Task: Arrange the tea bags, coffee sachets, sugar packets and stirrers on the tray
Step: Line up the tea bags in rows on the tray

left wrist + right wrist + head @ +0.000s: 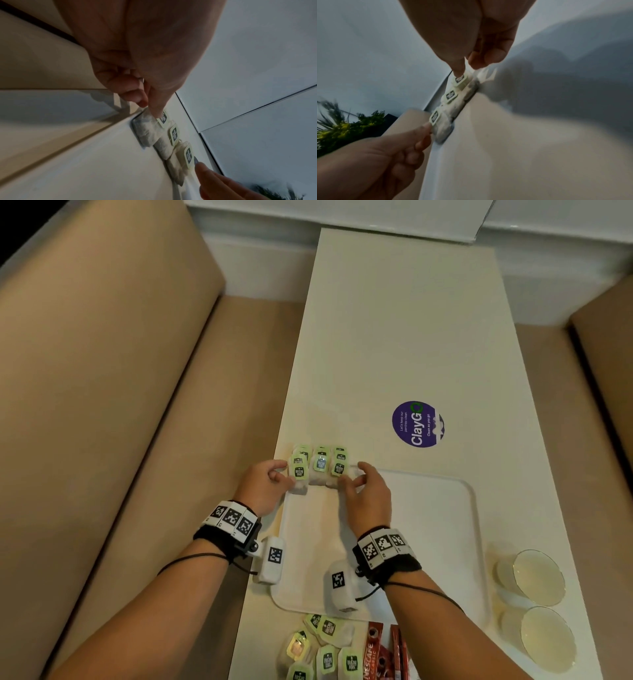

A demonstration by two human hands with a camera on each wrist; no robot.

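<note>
Loose green-tagged tea bags (pixel 323 648) and red Nescafé coffee sachets (pixel 385 652) wait at the near edge of the long white counter (pixel 404 337), just short of the white rounded plastic tray (pixel 428 542), as a person lines up a row of three green-tagged tea bags (pixel 320 470) along the tray's far-left rim; the left hand (pixel 262 486) pinches the end bag's tag between curled fingers (pixel 155 108), while the right hand (pixel 368 494) pinches the bag at the opposite end, thumb against fingertip (pixel 458 67)

The row appears to straddle the rim close to the counter's left edge, so a firm nudge could tip a bag off the tray or onto the tan upholstered bench (pixel 102 405) below; tugging a paper tag could likely also pull its string and skew the neighbouring bags

Two clear glass tumblers (pixel 534 601) stand right of the tray, a round purple ClayGo sticker (pixel 418 424) lies beyond it, and white wall panels close the booth; no sugar packets or stirrers can be made out
</note>
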